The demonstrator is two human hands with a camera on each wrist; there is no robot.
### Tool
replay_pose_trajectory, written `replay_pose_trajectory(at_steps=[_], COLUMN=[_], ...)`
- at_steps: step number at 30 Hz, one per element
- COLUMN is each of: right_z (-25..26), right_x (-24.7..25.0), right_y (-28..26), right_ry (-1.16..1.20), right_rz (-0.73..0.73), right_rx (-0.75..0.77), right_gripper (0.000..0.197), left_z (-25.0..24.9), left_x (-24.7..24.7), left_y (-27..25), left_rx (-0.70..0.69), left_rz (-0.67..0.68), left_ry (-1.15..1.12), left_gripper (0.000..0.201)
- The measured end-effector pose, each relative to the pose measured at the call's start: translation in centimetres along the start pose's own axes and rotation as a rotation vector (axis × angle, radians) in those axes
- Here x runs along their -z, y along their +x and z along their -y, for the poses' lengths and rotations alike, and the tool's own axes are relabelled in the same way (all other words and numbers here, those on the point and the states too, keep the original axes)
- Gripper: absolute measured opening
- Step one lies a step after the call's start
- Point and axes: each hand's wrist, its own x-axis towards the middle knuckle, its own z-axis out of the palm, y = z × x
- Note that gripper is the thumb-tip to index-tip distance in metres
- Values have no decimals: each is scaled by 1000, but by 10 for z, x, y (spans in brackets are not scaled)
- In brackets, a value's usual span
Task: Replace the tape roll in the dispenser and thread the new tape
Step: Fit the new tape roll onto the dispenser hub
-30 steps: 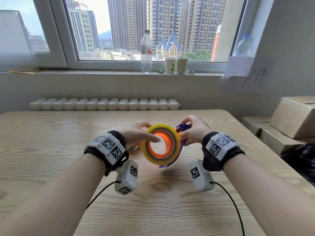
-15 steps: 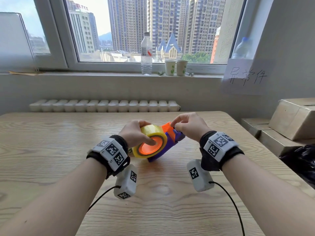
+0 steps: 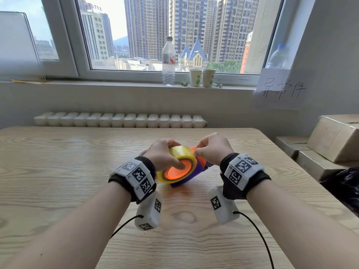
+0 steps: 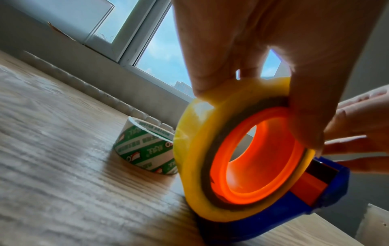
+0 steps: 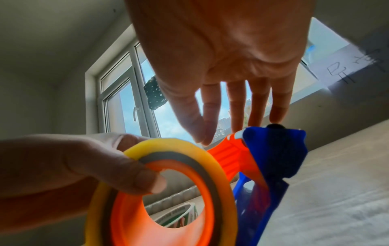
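A yellow tape roll [image 3: 180, 152] sits on the orange hub [image 3: 175, 172] of a blue dispenser [image 3: 191, 176] that leans on the wooden table [image 3: 77, 171]. My left hand [image 3: 174, 155] grips the roll, thumb in the hub and fingers over the top. My right hand [image 3: 197, 150] pinches thumb and forefinger together at the top of the roll, on a faint clear tape end beside the orange flap [image 5: 229, 153]. The left wrist view shows the roll [image 4: 189, 158] and the blue body [image 4: 328, 191] close up. In the right wrist view the pinch [image 5: 202, 138] hovers above the roll [image 5: 181, 146].
A green-and-white empty tape core [image 4: 145, 149] lies on the table just behind the dispenser. Cardboard boxes [image 3: 334, 140] and a black bag [image 3: 342, 183] stand off the table's right edge. A bottle [image 3: 168, 61] and two paper cups [image 3: 202, 77] are on the windowsill.
The dispenser came down from facing me upright to leaning tilted on the table. My right hand moved from the dispenser's side to the top of the roll and pinched there.
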Motion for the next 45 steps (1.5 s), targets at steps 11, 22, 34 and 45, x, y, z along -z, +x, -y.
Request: replay_pose_trajectory(at_steps=[11, 22, 34, 45], right_z=[-12, -17, -24, -23], right_x=[-1, 7, 13, 9], right_y=[8, 11, 6, 3], right_ry=[-89, -138, 19, -50], right_rz=[-25, 10, 37, 11], right_rx=[-160, -238, -221, -152], right_gripper=[17, 18, 27, 7], left_z=[-5, -4, -4, -1], left_x=[-11, -14, -10, -6], left_y=[4, 3, 4, 5], left_rx=[-30, -5, -7, 100], left_rz=[124, 187, 162, 138], left_ry=[21, 35, 0, -220], left_gripper=[66, 68, 63, 44])
